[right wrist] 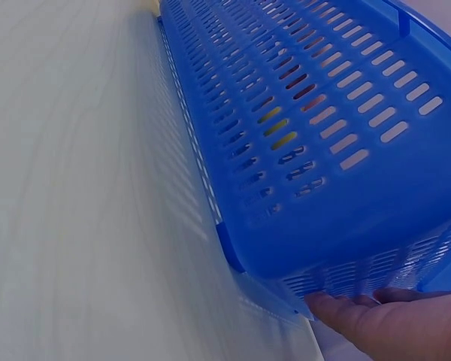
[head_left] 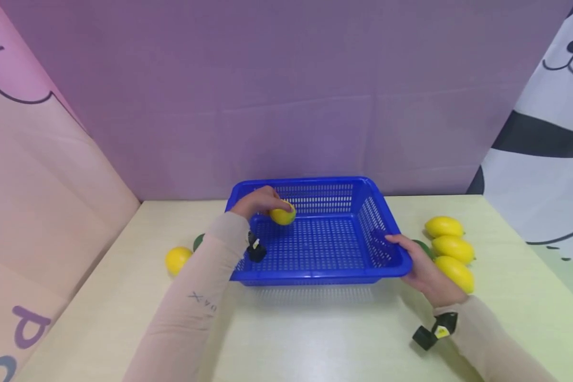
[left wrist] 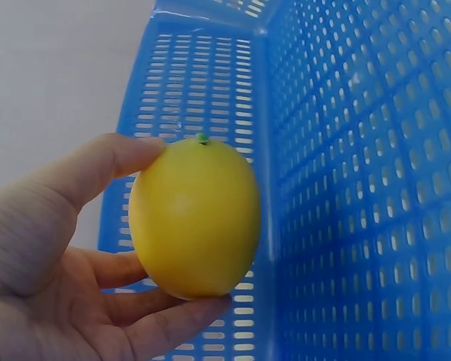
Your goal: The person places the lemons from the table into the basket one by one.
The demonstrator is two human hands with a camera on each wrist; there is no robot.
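Note:
A yellow lemon [head_left: 283, 215] is in my left hand [head_left: 261, 201], over the left part of a blue plastic basket [head_left: 310, 275]. In the left wrist view, the thumb presses one side of the lemon [left wrist: 199, 218] and the fingers curl under the other. Its green stem tip points away from the palm. My right hand [head_left: 422, 270] grips the basket's right side near the front corner, thumb at the rim. The right wrist view has the fingers [right wrist: 391, 320] at the basket's end, partly hidden, and patches of yellow showing through the slots.
Three lemons [head_left: 452, 249] lie in a row on the table right of the basket, with a green item [head_left: 425, 248] partly behind my right hand. To the left are a yellow fruit [head_left: 178, 260] and another green item [head_left: 198, 242], partly covered by my sleeve. A purple cloth [head_left: 305, 106] hangs behind.

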